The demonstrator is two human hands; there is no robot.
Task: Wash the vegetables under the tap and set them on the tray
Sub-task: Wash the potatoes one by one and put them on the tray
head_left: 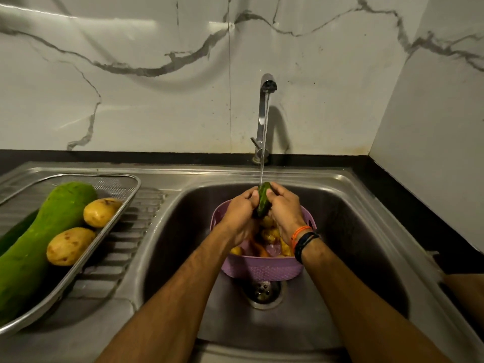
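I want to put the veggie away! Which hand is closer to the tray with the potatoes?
Left. The left hand grips the green vegetable on the side facing the tray; the right hand holds it from the far side.

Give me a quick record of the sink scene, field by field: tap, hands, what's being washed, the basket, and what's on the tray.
tap: running, stream falls onto the green vegetable
left hand: grips the green vegetable
right hand: grips it from the other side
purple basket: in the sink, holds more vegetables
tray: on the drainboard, holds a large green gourd and two potatoes
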